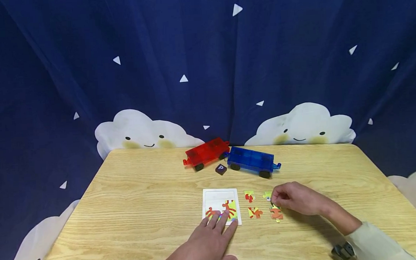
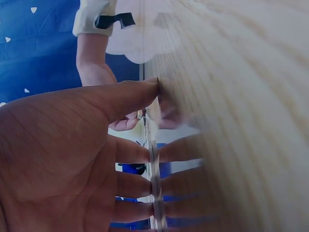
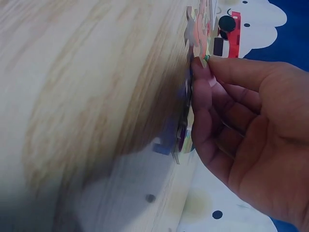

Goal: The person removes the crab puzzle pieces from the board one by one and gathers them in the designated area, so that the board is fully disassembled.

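My left hand (image 1: 211,239) rests with spread, straight fingers on the lower part of a white puzzle frame (image 1: 203,201). Inside the frame, fitted pieces with a red and yellow picture (image 1: 229,208) show along the bottom and right; the fingers hide some of them. To the frame's right, my right hand (image 1: 296,198) pinches the upper end of an orange puzzle piece (image 1: 276,213) between thumb and forefinger. That contact shows at a green-tipped edge in the right wrist view. A yellow piece with an eye (image 1: 267,195) lies beside these fingers, partly hidden.
Two more loose pieces lie between frame and right hand: a red and yellow one (image 1: 249,196) and an orange and yellow one (image 1: 255,212). Farther back stand a red toy wagon (image 1: 207,153), a blue toy wagon (image 1: 250,159) and a small dark tile marked P (image 1: 221,169).
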